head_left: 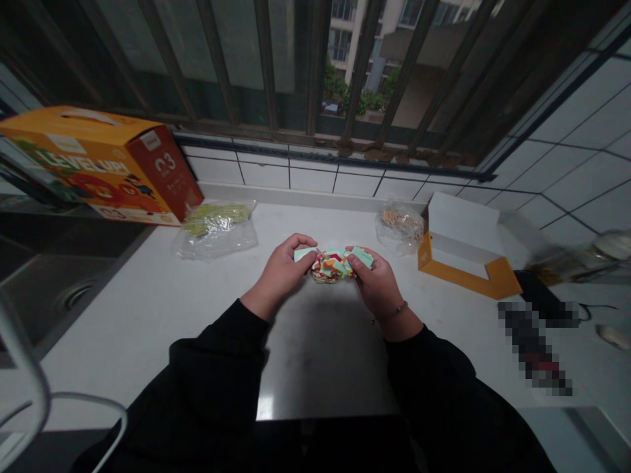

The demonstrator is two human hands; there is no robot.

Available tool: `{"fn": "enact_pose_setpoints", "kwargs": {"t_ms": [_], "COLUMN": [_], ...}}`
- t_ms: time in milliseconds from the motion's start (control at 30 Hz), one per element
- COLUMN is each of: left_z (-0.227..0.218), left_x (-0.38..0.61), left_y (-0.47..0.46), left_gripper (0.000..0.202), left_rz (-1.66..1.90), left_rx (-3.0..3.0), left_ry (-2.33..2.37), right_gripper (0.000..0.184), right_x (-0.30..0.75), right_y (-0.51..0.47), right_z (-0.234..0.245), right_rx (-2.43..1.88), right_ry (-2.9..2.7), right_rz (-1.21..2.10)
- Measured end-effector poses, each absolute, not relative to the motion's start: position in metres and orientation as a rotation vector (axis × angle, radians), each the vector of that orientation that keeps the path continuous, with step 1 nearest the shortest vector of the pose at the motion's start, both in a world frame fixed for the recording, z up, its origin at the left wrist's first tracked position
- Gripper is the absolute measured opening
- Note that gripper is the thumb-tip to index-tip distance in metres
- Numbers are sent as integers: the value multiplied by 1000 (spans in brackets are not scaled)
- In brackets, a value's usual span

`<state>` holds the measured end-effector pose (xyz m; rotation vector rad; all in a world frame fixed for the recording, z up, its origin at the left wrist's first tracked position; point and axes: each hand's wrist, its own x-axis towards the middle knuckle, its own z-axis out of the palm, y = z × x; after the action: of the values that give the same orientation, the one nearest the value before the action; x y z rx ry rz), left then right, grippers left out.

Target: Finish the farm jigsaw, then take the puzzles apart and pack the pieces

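A small heap of colourful puzzle pieces (331, 268) lies on the white counter (162, 309) between my hands. My left hand (282, 270) is closed, pinching a light green puzzle piece (302, 253) at the heap's left side. My right hand (375, 279) is closed on another green piece (363, 256) at the heap's right side. Both hands rest close together over the counter's middle. Black sleeves cover both forearms.
An orange puzzle box (98, 164) stands at the back left, a plastic bag of green pieces (215, 226) beside it. Another bag of pieces (400, 226) and an open orange-and-white tray (466, 253) lie to the right. A sink (44, 289) is at left, barred window behind.
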<state>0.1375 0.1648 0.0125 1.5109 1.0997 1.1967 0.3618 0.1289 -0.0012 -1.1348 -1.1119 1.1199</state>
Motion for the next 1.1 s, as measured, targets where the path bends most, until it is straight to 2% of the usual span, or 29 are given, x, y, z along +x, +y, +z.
{"fn": "enact_pose_setpoints", "kwargs": {"t_ms": [333,533,767,967,1100], "left_z": [22,7,6,-7,-21], "left_x": [149,167,165,163,174], "left_y": [143,135,142,156,161], "left_gripper": [24,40,47,50,54], "left_rz": [1166,1242,1389,1430,1278], "left_rx": [1618,1662,1886,1629,1483], "left_ry": [933,832,1043,1254,1213], "right_gripper": [48,43,43,54,50], "right_x": [355,342,346,347,338], "right_y": [126,117,120,137,145], "right_z": [-2,7,7,-12,-25], "right_rx": [-1091,-1058,-1219,-1313,-1403], "right_ry": [-1131,-1335,-1240,-1111,-1211], "right_rz": [1204,1039,888,852,762]}}
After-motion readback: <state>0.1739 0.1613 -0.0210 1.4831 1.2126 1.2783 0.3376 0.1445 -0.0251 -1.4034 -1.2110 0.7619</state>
